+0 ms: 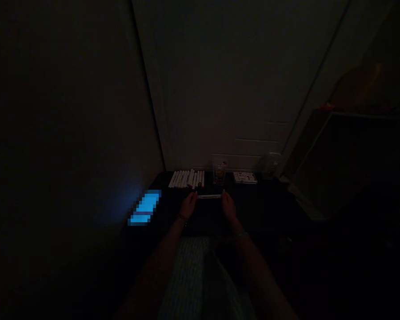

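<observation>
In dim light, my left hand point(188, 205) and my right hand point(228, 206) are held a little apart over the dark table. Between them a slim white marker point(209, 196) lies level, gripped at its left end by the left fingers and at its right end by the right. Its fine details are too dark to read. Just behind my left hand is a row of white markers point(186, 178), laid side by side with several coloured ends showing. A clear container point(219, 172) with a red and yellow label stands behind the held marker.
A flat white stack with dark print point(245, 178) lies right of the clear container. Another clear container point(271, 165) stands at the back right corner. A blurred, glowing blue screen point(144, 208) is at the left edge of the table point(266, 209). A wall point(220, 98) rises behind.
</observation>
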A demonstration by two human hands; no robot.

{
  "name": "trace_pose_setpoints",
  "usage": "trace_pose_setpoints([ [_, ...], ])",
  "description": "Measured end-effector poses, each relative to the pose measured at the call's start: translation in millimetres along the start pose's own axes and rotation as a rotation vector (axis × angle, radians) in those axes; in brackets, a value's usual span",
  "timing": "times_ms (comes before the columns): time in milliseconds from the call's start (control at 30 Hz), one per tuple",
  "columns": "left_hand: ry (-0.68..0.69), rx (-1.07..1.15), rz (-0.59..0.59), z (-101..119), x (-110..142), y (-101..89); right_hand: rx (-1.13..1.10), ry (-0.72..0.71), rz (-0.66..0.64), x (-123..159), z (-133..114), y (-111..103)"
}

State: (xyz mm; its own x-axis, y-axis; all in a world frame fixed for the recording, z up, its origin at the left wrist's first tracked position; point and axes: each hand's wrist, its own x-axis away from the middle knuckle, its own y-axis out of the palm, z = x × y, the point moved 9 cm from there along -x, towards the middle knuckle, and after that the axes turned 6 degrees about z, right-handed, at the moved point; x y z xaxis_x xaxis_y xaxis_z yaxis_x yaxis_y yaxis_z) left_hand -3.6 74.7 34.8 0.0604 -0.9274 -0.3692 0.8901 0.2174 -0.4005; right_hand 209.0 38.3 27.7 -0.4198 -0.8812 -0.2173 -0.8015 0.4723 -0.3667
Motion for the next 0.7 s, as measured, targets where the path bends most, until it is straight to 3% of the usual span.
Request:
trace_pose_setpoints([
  [233, 0.038, 0.047, 0.027, 1, -3, -4.2, 0.083, -0.065, 0.029, 0, 0, 1],
  [467, -0.031, 0.039, -0.023, -7, -3, 2.4, 0.116, -0.102, 0.051, 0, -2, 0],
  [700, 0.037, 0.016, -0.073, 6, 0, 13.4, 0.057, -0.131, 0.270, 2, -9, -21],
])
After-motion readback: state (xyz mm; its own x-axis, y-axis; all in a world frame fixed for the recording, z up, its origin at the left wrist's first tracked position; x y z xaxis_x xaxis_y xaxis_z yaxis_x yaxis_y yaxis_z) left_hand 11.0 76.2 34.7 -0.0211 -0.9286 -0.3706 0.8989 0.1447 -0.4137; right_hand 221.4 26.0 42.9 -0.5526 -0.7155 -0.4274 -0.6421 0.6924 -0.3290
